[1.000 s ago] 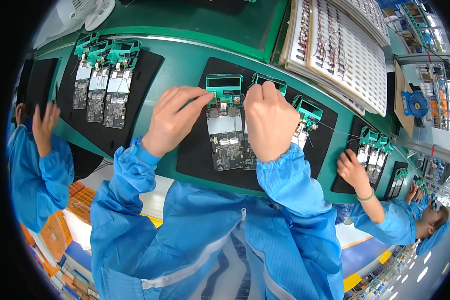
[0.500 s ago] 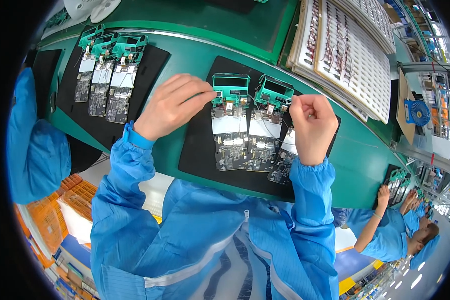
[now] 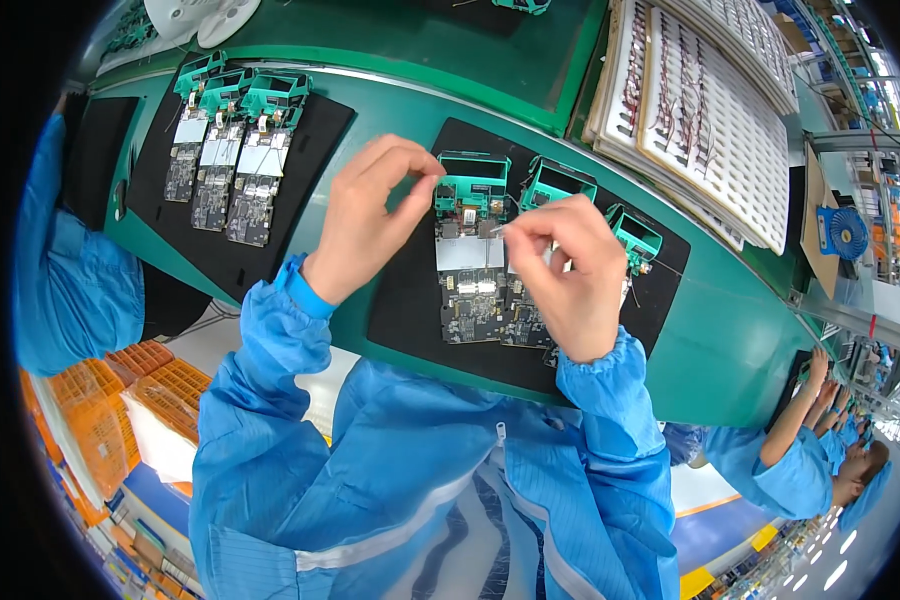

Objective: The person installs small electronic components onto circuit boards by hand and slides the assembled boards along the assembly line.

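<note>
Three circuit boards with green plastic frames lie side by side on a black mat (image 3: pixel 400 310). The leftmost has a green frame (image 3: pixel 473 166) at its far end, a white patch and a dark circuit board (image 3: pixel 472 318). My left hand (image 3: pixel 370 215) is closed in a pinch at that frame's upper left corner; what the fingertips hold, if anything, is hidden. My right hand (image 3: pixel 575 275) pinches over the same board's right edge, beside a thin lead, and covers much of the middle board. I cannot make out what it grips. The third green frame (image 3: pixel 633 238) shows beyond my right wrist.
Another black mat (image 3: pixel 315 125) at the left carries three similar boards with green frames (image 3: pixel 275 95). White foam trays (image 3: pixel 715 130) with rows of small wired parts are stacked at the far right. A blue fan (image 3: pixel 843 232) stands beyond them. Co-workers sit at both sides.
My right hand has moved left, from the middle frame's right side to the leftmost board, uncovering the third green frame. My left hand stays near the leftmost frame's corner. The view has shifted slightly.
</note>
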Demonstrator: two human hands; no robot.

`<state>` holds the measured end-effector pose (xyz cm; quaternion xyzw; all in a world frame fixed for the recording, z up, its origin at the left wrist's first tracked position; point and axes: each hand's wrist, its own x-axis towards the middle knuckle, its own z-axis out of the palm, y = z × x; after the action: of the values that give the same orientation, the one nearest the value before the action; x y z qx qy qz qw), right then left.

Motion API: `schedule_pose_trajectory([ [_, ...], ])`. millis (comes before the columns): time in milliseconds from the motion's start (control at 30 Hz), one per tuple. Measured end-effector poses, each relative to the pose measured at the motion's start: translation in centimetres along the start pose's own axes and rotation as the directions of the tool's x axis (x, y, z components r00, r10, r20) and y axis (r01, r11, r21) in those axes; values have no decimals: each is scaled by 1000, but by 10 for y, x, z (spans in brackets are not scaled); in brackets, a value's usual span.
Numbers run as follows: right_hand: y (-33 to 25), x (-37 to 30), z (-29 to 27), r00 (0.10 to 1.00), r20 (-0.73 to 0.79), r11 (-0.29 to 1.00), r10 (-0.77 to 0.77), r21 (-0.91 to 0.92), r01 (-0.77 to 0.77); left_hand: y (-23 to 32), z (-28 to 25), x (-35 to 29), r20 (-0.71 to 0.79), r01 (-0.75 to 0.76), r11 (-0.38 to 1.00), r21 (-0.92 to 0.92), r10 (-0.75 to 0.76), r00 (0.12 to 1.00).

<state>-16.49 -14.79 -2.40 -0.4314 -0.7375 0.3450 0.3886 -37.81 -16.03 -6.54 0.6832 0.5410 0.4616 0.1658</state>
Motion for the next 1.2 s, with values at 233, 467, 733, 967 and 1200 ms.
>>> schedule_pose_trajectory([
  [233, -8, -12, 9, 972, 123, 974, -200, -82, 211, 54, -6, -20, 44, -76, 995, 65, 73, 996],
  [467, -10, -50, -68, 996, -54, 997, 74, -5, -75, 68, 4, -30, 69, 148, 986, 71, -153, 986],
  [733, 24, -219, -301, 615, -704, 932, 354, 208, -299, 35, 15, -25, 295, 691, 633, -348, -626, 722],
  [967, 11, -343, -395, 371, -815, 858, 445, 269, -437, 152, 118, 8, 597, 685, 696, -215, -462, 656],
  [1200, 44, -406, -429, 527, -676, 857, 515, 404, -320, 266, 289, 42, 813, 715, 637, -289, -231, 534],
])
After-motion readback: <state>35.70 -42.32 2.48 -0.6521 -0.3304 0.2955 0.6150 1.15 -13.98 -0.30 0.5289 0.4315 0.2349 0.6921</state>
